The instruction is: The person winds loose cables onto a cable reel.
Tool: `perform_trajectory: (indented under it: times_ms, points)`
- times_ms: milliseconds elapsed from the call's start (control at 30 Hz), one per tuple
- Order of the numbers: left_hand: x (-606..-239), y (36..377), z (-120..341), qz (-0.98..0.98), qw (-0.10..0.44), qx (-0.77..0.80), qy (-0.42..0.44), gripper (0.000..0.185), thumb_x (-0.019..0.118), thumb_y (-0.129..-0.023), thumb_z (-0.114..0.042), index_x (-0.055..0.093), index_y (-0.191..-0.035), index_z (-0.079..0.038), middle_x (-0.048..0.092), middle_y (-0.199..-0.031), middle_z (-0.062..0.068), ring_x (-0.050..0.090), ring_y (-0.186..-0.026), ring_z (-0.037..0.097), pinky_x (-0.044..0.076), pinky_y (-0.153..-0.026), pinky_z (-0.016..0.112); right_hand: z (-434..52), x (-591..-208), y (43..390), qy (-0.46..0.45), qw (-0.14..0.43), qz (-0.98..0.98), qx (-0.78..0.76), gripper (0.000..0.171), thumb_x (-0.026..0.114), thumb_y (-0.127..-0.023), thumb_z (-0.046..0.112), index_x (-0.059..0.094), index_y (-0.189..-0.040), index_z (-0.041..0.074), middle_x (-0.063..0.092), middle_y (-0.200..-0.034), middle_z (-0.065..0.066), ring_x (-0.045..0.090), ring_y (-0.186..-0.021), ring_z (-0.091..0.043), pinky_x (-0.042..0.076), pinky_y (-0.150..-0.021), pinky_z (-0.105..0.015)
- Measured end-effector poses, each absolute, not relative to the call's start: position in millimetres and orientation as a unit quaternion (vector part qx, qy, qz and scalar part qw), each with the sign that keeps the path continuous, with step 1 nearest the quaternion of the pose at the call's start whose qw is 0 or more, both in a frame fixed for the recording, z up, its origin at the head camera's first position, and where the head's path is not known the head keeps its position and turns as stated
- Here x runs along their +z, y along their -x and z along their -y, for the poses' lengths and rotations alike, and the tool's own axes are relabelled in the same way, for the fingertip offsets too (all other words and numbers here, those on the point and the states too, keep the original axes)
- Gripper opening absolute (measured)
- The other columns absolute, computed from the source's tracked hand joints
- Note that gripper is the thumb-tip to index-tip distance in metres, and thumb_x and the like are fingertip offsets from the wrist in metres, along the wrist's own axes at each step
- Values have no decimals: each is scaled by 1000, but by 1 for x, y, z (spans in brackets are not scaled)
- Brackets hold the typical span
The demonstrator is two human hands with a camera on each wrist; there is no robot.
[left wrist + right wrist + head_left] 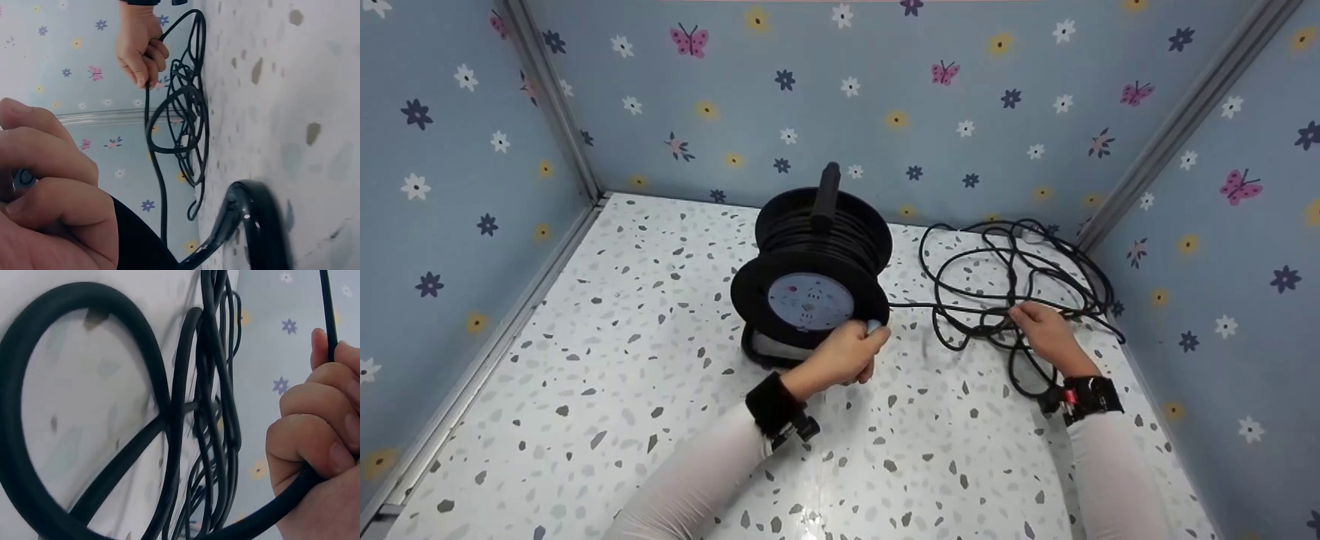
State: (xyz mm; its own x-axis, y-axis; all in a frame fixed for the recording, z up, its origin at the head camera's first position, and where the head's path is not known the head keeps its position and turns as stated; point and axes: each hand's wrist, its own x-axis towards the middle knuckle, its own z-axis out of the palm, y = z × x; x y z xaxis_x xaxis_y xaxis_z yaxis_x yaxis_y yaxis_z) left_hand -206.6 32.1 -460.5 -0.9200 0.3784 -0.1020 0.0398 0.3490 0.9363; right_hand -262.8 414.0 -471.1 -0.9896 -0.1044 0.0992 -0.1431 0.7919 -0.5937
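A black cable reel [812, 264] with a pale socket face and an upright handle stands on the speckled floor [645, 360]. My left hand [846, 352] grips a small light-blue knob [874, 325] at the reel's lower front rim; the knob [23, 178] shows between my curled fingers in the left wrist view. A loose tangle of black cable [1020, 277] lies to the right, one strand running to the reel. My right hand [1044, 328] holds a strand of this cable [169, 410], fingers [315, 433] curled round it. My right hand [140, 48] also shows in the left wrist view.
Blue walls [885, 97] patterned with flowers and butterflies close in the floor on three sides, with metal corner strips [551, 105]. The reel's black tubular stand [247, 225] rests on the floor. Bare floor lies left of the reel and in front of my arms.
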Motion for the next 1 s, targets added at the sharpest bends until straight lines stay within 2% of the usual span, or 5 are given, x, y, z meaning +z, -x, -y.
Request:
perform_trajectory:
  times_ms: [100,333,567,767,1000]
  points:
    - [-467,207,-28,-819,161,536,-131,54,40,-87,-49,48,-51,-9,51,-40,12,36,-24,20,31,-27,31,-405,-474,265,-78,22,943,322,36,41,-92,42,60,-97,12,59,-93,-9,50,-80,-20,38,-69,-36]
    - [-487,210,-11,-845,185,488,-117,57,38,-86,-51,57,-65,-2,54,-42,10,39,-26,19,29,-26,31,-378,-476,269,-96,9,941,326,35,43,-90,44,59,-91,14,50,-70,-8,45,-61,-22,37,-56,-35]
    - [-505,208,9,-848,183,490,-88,46,41,-86,-52,51,-62,-15,49,-43,2,44,-34,17,33,-31,29,-349,-475,271,-139,12,950,278,28,44,-91,40,59,-85,17,48,-66,0,46,-62,-19,38,-57,-33]
    - [-510,207,26,-848,192,489,-75,51,39,-88,-48,60,-78,-2,50,-44,3,42,-33,17,34,-31,31,-331,-473,272,-162,4,955,248,29,44,-91,40,56,-80,15,44,-62,0,43,-56,-17,36,-51,-32]
    - [-513,208,52,-818,216,529,-68,53,39,-90,-44,59,-82,5,51,-47,3,40,-34,14,31,-29,26,-315,-470,273,-176,-10,952,248,24,42,-92,39,57,-83,21,53,-72,1,42,-55,-17,37,-52,-32]
